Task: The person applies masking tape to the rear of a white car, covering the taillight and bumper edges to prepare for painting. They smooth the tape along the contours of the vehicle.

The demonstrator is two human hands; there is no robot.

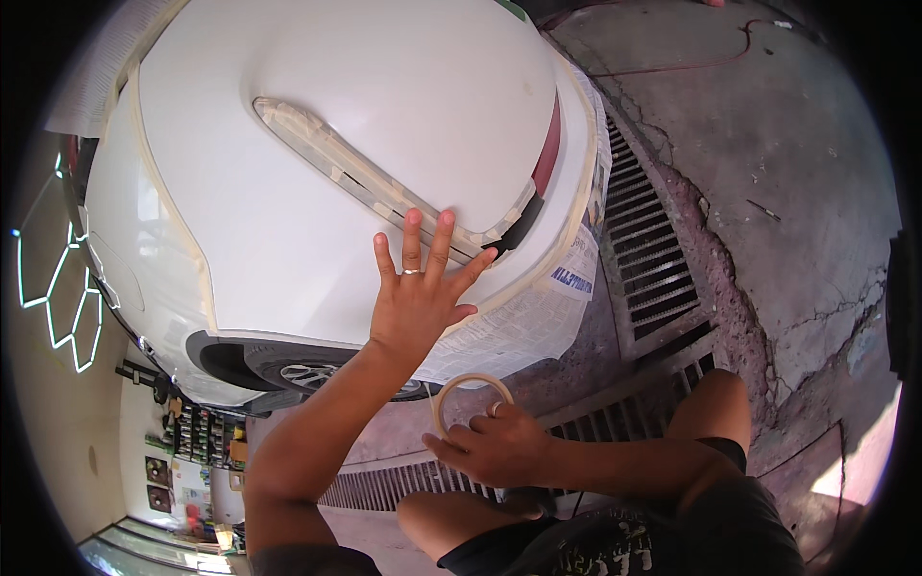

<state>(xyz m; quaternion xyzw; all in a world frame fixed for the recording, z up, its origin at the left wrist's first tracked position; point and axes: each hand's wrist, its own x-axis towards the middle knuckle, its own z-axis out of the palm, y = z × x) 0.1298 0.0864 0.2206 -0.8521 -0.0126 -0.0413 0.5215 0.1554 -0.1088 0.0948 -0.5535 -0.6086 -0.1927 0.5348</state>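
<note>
The white car body fills the upper middle, with strips of masking tape bordering a long slanted light or trim piece. My left hand is spread with its fingers stretched out, fingertips touching the taped piece near its lower end. Beside the thumb and index finger, a dark uncovered part shows at the corner. Lower down, my right hand grips a roll of masking tape, held upright below the car's edge. That hand's fingers close over the roll's near side and partly hide it.
Newspaper masking covers the lower bumper. A wheel sits under the arch at left. Metal drain grates run through the cracked concrete floor. Shelves stand behind at lower left. My bent knees are close beneath my arms.
</note>
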